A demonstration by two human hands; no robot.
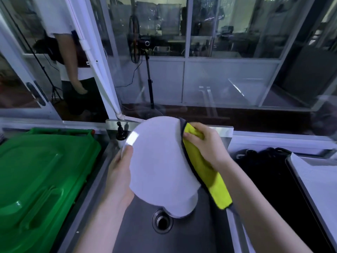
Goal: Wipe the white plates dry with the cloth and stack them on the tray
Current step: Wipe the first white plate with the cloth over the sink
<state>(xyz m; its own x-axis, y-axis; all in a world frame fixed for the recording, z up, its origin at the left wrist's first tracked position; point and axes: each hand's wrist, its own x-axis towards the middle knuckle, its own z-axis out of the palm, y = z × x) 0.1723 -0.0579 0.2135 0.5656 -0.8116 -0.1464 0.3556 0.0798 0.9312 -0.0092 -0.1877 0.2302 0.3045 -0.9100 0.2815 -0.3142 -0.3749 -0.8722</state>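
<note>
A white plate [156, 161] is held tilted above the steel sink [144, 232]. My left hand [119, 178] grips its left rim, thumb on the face. My right hand [206, 145] holds a yellow cloth [209, 178] with a dark edge against the plate's right rim; the cloth hangs down towards my wrist. Below the held plate, more white plates [184, 207] sit in the sink beside the drain [162, 221]. A tray [315, 178] with a pale surface lies at the far right.
A green bin lid [40, 172] fills the left side. A soap pump bottle [121, 134] stands behind the sink. Dark cables [262, 154] lie right of the sink. A person [73, 70] stands beyond the glass partition at the back left.
</note>
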